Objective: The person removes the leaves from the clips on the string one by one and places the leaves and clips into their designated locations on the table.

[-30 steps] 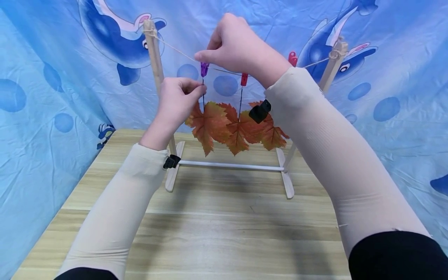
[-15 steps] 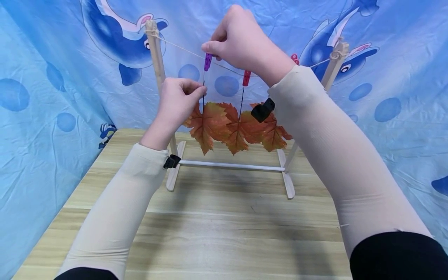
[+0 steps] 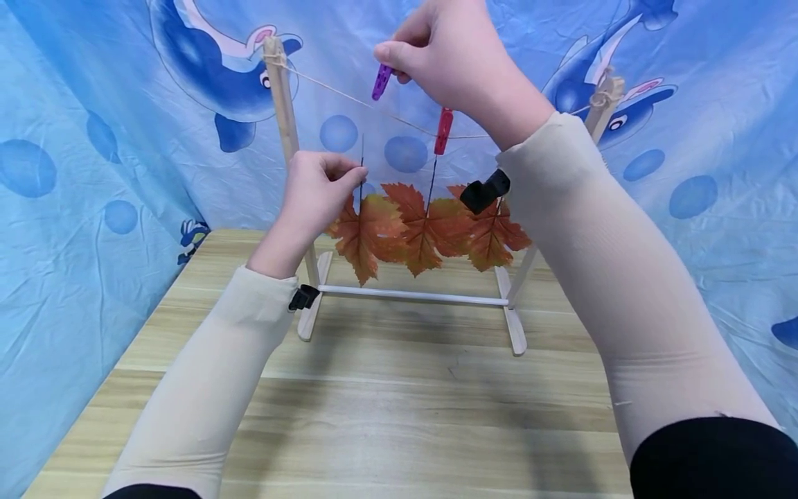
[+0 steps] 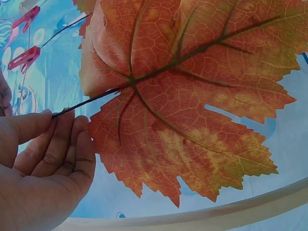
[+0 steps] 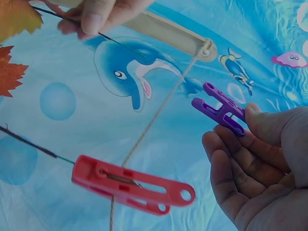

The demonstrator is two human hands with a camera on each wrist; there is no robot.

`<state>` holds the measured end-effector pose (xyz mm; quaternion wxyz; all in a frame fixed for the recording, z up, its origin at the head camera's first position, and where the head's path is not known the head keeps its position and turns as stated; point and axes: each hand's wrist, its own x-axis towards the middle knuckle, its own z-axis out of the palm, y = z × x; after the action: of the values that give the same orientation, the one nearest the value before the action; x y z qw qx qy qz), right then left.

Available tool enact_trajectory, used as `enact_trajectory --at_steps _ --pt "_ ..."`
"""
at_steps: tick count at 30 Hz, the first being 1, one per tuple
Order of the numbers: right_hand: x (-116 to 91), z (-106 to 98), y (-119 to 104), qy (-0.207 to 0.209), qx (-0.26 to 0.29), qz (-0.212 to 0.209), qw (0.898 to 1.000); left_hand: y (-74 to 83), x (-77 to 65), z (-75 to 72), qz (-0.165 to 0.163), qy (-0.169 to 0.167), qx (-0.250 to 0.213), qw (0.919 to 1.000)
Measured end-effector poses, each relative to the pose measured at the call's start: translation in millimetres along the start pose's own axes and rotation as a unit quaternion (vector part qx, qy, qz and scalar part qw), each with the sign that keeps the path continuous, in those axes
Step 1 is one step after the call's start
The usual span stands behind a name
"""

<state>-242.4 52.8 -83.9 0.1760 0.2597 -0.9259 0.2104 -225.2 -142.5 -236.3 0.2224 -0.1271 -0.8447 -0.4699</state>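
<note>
My left hand (image 3: 321, 190) pinches the dark thin stem (image 4: 86, 102) of an orange-red maple leaf (image 4: 192, 91) between thumb and forefinger. The stem's upper tip stands free, below the string (image 3: 330, 86). Above the string, my right hand (image 3: 458, 52) pinches a purple clothespin (image 5: 221, 109) by its handle end, apart from both string and stem. A red clothespin (image 5: 132, 185) grips the string and the stem of a second maple leaf (image 3: 427, 232). Farther right hangs a third leaf (image 3: 495, 235), its upper stem hidden behind the right wrist.
The string runs between two wooden posts (image 3: 280, 97) of a stand. A white crossbar (image 3: 411, 295) joins the posts low down, and flat wooden feet (image 3: 514, 331) rest on the wooden table (image 3: 399, 416). Behind hangs a blue curtain (image 3: 75, 83) with dolphins.
The purple clothespin has come off the string and stem, rising up and right in the right hand. The left hand has lowered slightly with the leaf.
</note>
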Motion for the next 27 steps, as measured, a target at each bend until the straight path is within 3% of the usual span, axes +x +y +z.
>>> enact_trajectory --at_steps 9,21,27 --pt "-25.0 -13.3 9.8 0.047 0.073 -0.002 0.996 -6.3 -14.5 -6.2 0.002 -0.016 0.010 0.9998" --pt "-61.0 -17.4 20.8 0.079 0.059 -0.041 0.994 -8.7 -35.1 -18.0 -0.021 -0.052 0.037 0.9977" --pt "-80.1 -12.8 28.0 0.072 0.091 -0.046 0.992 -4.9 -45.9 -16.2 -0.022 -0.076 0.041 0.9960"
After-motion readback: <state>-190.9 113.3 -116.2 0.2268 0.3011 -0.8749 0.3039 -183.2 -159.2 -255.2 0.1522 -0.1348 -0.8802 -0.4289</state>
